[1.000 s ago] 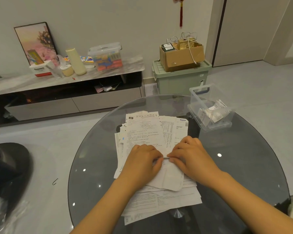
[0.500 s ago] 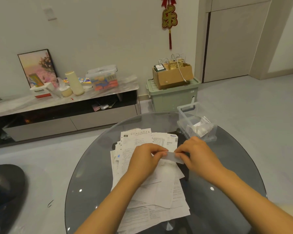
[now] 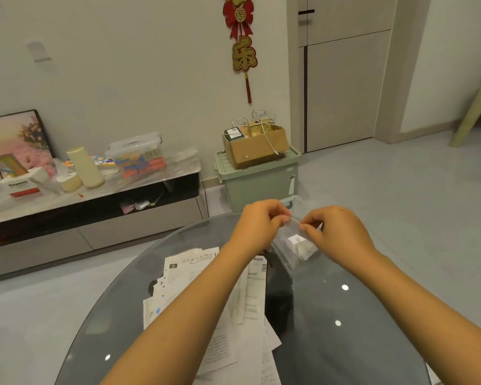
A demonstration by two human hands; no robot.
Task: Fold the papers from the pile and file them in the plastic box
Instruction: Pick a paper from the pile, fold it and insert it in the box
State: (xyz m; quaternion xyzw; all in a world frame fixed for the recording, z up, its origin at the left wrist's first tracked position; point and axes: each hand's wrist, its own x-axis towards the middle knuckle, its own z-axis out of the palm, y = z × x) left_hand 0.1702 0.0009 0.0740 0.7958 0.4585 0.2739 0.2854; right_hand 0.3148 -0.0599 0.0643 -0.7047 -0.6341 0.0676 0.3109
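My left hand (image 3: 261,227) and my right hand (image 3: 335,232) pinch the two ends of a small folded paper (image 3: 292,220), seen edge-on, above the clear plastic box (image 3: 288,261). The box stands at the far right part of the round glass table (image 3: 345,343) and holds a few folded papers (image 3: 300,245). The pile of printed papers (image 3: 206,301) lies spread on the table under my left forearm, partly hidden by it.
Beyond the table stands a green storage bin (image 3: 258,179) with a cardboard box (image 3: 257,147) on it. A low TV cabinet (image 3: 95,207) along the wall carries a lidded container, a cup and a picture frame. A pale chair leg (image 3: 475,107) shows at the right.
Both hands lifted the folded paper off the pile and carried it forward and right to above the plastic box. The head view tilted up.
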